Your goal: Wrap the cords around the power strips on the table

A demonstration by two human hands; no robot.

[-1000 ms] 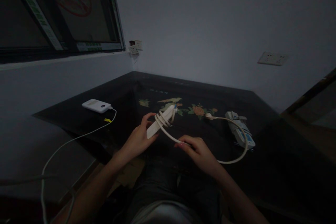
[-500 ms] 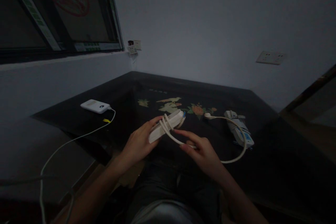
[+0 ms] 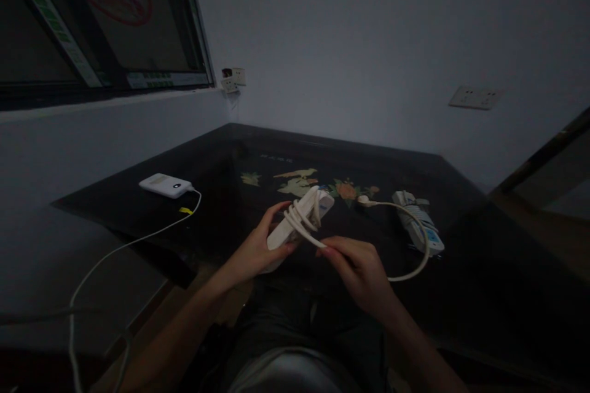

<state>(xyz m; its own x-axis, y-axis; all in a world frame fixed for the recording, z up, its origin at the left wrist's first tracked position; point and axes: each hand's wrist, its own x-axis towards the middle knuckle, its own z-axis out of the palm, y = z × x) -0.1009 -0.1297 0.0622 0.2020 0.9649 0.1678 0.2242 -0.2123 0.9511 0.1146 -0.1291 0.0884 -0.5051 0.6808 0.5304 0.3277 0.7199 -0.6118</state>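
Observation:
My left hand (image 3: 260,245) grips the near end of a white power strip (image 3: 283,230), which is tilted up above the table edge. Several turns of its white cord (image 3: 299,221) wrap around the strip's far half. The cord runs from there into my right hand (image 3: 357,264), pinched between thumb and fingers. Beyond that hand it curves over the table to a plug (image 3: 365,201) lying near the printed flowers. A second power strip (image 3: 417,221), with a grey cord wound around it, rests to the right, partly crossed by the loose cord.
The dark table (image 3: 212,153) has a printed bird and flowers. On its left lies a white power bank or similar box (image 3: 166,185) with a cable (image 3: 133,242) hanging off the edge, near a yellow tag (image 3: 186,211). Sockets (image 3: 474,97) are on the wall.
My left hand has turned the power strip, so its far end face shows more. My right fingers have closed in on the cord nearer the strip. The plug and second strip stay put.

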